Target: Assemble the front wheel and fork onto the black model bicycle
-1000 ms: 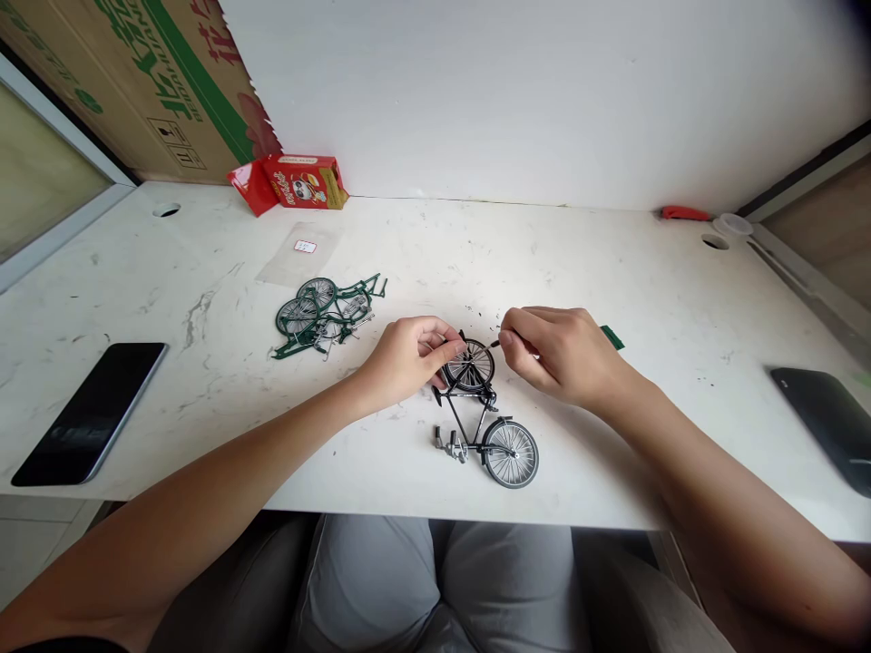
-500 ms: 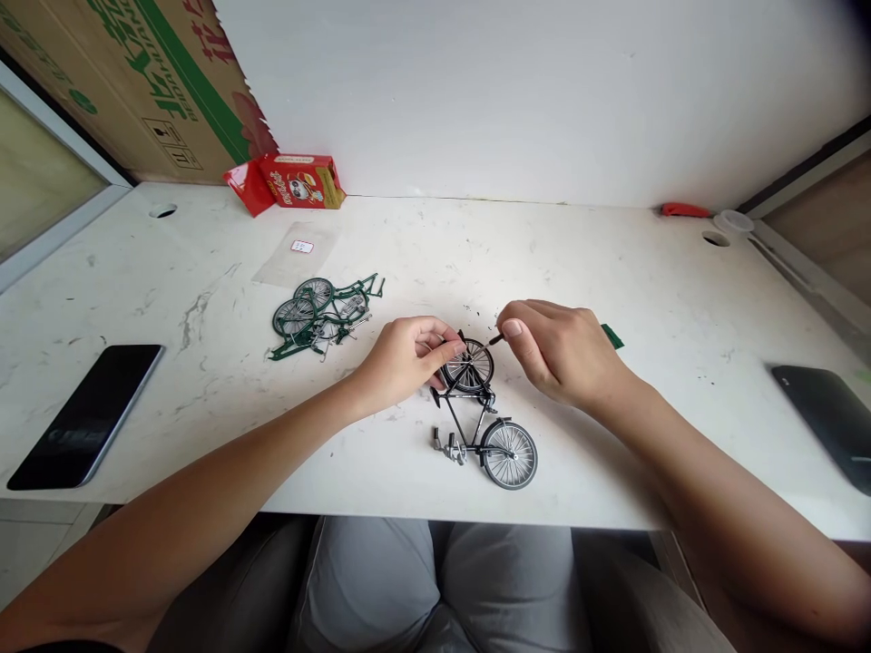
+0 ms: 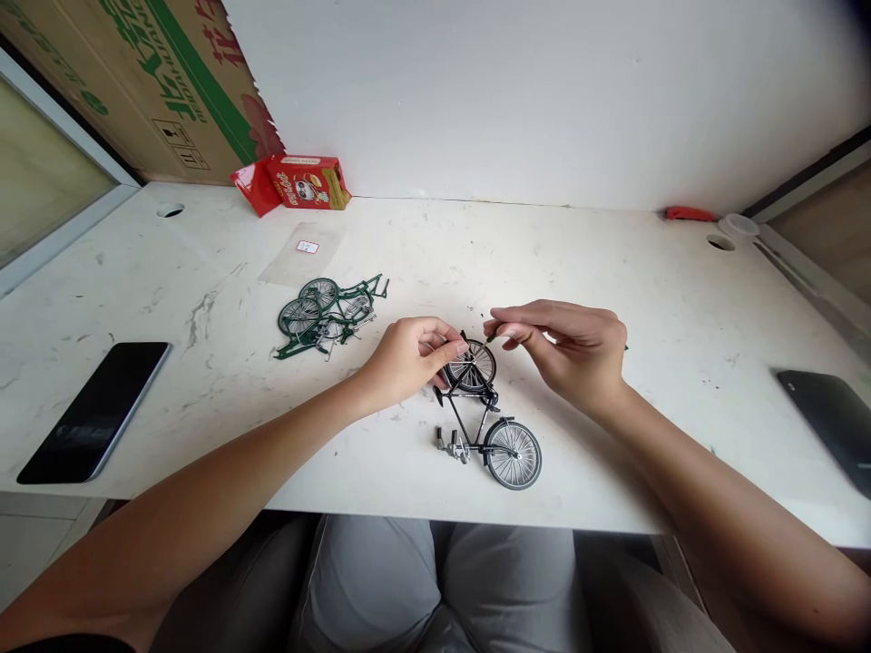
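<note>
A small black model bicycle (image 3: 486, 422) lies on its side on the white marbled table (image 3: 612, 263), near the front edge. My left hand (image 3: 406, 358) pinches it at the far wheel (image 3: 473, 365). My right hand (image 3: 568, 349) hovers just right of that wheel, thumb and forefinger closed on a small dark screwdriver (image 3: 491, 336) whose tip points at the wheel's top. The green handle end is mostly hidden behind the hand.
A green model bicycle in parts (image 3: 325, 313) lies to the left, beyond it a clear plastic bag (image 3: 303, 254) and a red snack box (image 3: 306, 181). A black phone (image 3: 92, 410) lies at left, another dark phone (image 3: 826, 424) at right. A red object (image 3: 689, 214) lies by the wall.
My right hand has turned and its fingers stretched leftward, bringing the screwdriver tip closer to the top of the far wheel. My left hand and the bicycle have stayed in place.
</note>
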Available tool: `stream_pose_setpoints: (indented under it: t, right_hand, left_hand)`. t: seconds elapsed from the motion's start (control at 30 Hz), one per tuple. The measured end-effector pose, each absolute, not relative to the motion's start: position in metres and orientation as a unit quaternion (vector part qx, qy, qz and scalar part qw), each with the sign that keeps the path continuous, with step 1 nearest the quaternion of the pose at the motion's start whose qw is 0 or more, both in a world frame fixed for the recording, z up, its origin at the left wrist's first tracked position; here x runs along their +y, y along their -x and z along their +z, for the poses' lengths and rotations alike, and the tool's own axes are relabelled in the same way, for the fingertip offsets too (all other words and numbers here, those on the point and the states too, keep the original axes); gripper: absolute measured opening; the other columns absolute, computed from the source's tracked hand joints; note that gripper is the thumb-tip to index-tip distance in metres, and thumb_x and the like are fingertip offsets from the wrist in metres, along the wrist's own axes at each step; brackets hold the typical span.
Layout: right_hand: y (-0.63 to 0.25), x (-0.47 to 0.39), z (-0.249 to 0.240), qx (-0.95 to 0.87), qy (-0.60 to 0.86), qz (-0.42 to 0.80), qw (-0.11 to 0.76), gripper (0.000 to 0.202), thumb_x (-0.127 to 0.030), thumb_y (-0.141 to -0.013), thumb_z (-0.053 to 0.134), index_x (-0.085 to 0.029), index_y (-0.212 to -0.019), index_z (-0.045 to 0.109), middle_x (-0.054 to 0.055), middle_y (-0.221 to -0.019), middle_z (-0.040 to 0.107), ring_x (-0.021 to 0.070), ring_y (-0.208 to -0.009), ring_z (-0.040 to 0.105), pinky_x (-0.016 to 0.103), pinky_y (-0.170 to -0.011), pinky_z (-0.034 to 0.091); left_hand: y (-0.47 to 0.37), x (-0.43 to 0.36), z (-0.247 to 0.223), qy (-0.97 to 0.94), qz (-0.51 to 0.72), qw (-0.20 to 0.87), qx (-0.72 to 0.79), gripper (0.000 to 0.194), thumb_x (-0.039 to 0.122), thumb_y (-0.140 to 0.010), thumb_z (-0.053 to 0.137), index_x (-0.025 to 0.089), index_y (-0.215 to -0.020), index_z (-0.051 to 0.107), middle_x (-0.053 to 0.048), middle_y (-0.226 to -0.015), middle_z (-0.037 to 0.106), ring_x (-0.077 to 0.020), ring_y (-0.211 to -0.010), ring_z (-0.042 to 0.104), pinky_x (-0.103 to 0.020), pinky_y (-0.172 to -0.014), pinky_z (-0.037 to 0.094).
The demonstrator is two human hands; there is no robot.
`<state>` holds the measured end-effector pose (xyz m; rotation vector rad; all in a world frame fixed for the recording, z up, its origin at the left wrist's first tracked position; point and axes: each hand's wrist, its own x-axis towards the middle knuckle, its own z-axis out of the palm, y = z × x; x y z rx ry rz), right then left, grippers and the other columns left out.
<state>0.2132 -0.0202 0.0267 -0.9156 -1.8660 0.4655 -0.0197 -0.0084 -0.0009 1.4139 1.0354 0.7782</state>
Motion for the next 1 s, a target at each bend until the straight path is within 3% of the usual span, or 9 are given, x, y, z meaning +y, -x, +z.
stream_pose_setpoints:
  t: [0.4,0.57,0.83,1.0]
  right_hand:
    - [-0.212,-0.026,0.046,-0.770,0.403,0.181,0.460,0.002,-0.033,-0.088,0.087,-0.032,-0.088,0.085,-0.002,-0.089,0.085,0.0188,-0.073,0.080,0.035,-0.064,0.069]
    - [-0.212,-0.026,0.047,-0.766,0.440,0.158,0.442,0.016,-0.046,-0.089,0.085,-0.031,-0.082,0.082,0.000,-0.081,0.083,0.0198,-0.068,0.079,0.036,-0.060,0.067]
    - [-0.207,-0.028,0.038,-0.712,0.468,0.194,0.486,0.028,-0.047,-0.088,0.085,-0.024,-0.075,0.075,0.001,-0.066,0.077,0.0187,-0.056,0.075,0.033,-0.049,0.062]
    - [-0.206,-0.029,0.038,-0.712,0.461,0.181,0.497,0.023,-0.044,-0.088,0.085,-0.023,-0.082,0.077,0.003,-0.079,0.082,0.0208,-0.067,0.079,0.035,-0.058,0.067]
  left_hand:
    - [0.019,-0.007,-0.007,-0.589,0.348,0.582,0.440,0.030,0.043,-0.092,0.079,0.015,-0.101,0.074,-0.012,-0.097,0.079,-0.0159,-0.060,0.073,-0.025,-0.047,0.061]
    - [0.019,-0.008,-0.007,-0.587,0.355,0.582,0.437,0.031,0.044,-0.091,0.080,0.015,-0.102,0.076,-0.010,-0.090,0.078,-0.0153,-0.061,0.072,-0.023,-0.047,0.060]
    - [0.019,-0.008,-0.004,-0.587,0.360,0.575,0.443,0.032,0.045,-0.090,0.080,0.015,-0.101,0.076,-0.011,-0.096,0.079,-0.0156,-0.061,0.072,-0.024,-0.047,0.060]
    - [0.021,-0.007,0.002,-0.593,0.388,0.544,0.449,0.030,0.043,-0.090,0.080,0.016,-0.100,0.076,-0.010,-0.096,0.078,-0.0156,-0.063,0.073,-0.024,-0.050,0.062]
